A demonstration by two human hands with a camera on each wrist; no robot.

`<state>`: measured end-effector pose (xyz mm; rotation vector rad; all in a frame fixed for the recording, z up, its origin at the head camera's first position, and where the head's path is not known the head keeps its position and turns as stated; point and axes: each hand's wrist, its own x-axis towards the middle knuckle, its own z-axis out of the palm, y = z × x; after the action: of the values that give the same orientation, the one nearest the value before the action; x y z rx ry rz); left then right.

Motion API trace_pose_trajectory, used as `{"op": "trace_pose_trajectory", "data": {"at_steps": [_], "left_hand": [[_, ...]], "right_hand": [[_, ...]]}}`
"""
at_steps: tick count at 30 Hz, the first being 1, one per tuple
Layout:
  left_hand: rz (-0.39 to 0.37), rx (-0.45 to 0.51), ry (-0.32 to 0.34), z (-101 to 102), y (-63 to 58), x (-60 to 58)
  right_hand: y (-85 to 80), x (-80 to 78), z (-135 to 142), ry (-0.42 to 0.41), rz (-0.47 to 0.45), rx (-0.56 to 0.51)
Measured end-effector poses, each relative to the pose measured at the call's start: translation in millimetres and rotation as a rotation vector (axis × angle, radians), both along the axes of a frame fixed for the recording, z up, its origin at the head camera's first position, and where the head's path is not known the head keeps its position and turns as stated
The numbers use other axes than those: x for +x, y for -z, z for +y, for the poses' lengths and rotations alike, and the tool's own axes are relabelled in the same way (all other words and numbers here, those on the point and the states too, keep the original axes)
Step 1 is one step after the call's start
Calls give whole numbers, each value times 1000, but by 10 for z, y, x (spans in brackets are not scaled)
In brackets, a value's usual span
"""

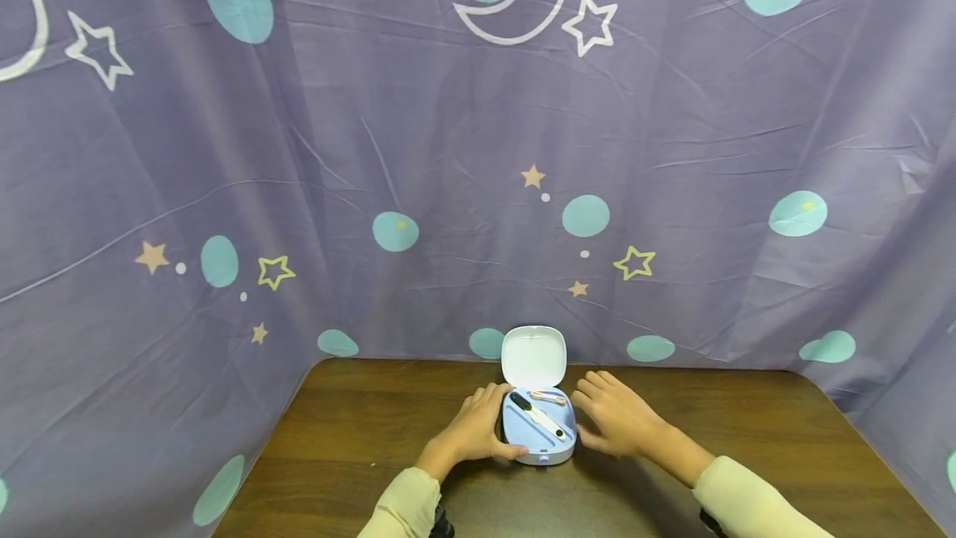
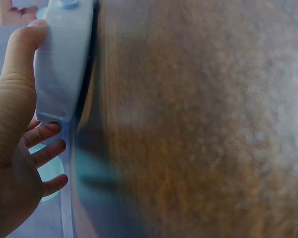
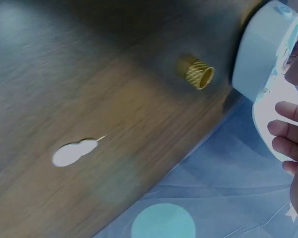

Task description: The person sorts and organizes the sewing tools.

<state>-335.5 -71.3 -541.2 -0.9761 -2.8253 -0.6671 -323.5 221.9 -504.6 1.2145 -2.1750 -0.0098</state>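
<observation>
A small sewing-kit box (image 1: 553, 457), white outside with a pale blue tray, stands with its white lid (image 1: 534, 358) raised at the back. In the tray lie a long white tool (image 1: 543, 420) with dark ends and a small orange-and-white item (image 1: 548, 397), too small to identify. My left hand (image 1: 475, 428) holds the box's left side, thumb at the front corner, index finger near the back. Its other fingers (image 2: 50, 152) extend past the box's side. My right hand (image 1: 614, 415) hovers close by the right side, fingers loosely bent, nothing visible in its grasp.
On the wooden table (image 1: 358, 447), right of the box, lie a gold thimble (image 3: 199, 74) and a white needle threader (image 3: 75, 152). A purple curtain (image 1: 448, 148) with stars and moons hangs behind the table's back edge and at both sides.
</observation>
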Motion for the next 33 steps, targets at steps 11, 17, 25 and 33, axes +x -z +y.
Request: {"op": "trace_pose_trajectory", "data": {"at_steps": [11,17,25,33], "left_hand": [[5,5,3,-5,10,-21],[-5,5,6,-11,18,-26],[-37,5,3,-25,24,-25],[-41,4,-1,-17,36,-23]], "right_hand": [[98,127,268,7,-31,21],[169,180,389,33,-38,44],[283,249,475,68,-58,84],[341,263,476,78,-83,103]]}}
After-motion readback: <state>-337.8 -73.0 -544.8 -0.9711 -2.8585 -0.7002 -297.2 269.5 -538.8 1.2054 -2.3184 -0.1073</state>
